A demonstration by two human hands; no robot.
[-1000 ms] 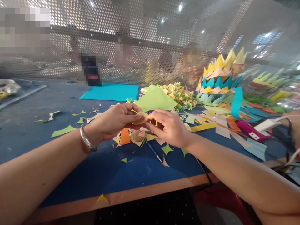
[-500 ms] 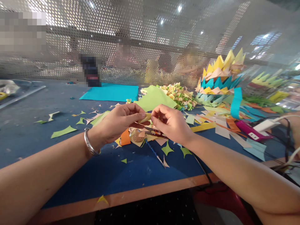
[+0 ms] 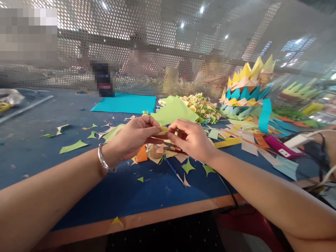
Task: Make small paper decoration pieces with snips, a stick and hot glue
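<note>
Perforated metal screen (image 3: 162,24) forms the background; before it extends a blue table (image 3: 112,190) strewn with paper offcuts. Clock directions are taken from the yellow paper piece (image 3: 164,130), held above the table between the two hands, with twelve at the far side. At nine o'clock, the left hand (image 3: 133,134) pinches the piece between thumb and fingers; a silver bracelet (image 3: 102,159) circles its wrist. At three o'clock, the right hand (image 3: 190,140) closes thumb and forefinger narrowly on the opposite end. Beyond, a light-green sheet (image 3: 174,111) lies toward one o'clock, a turquoise sheet (image 3: 124,104) toward ten. Toward two stand a heap of folded bits (image 3: 203,107) and, farther out, a tiered paper stack (image 3: 246,92). Nearer the table's front edge, an orange strip (image 3: 142,154) lies between seven and eight, a slim blue stick (image 3: 173,169) between five and six.
</note>
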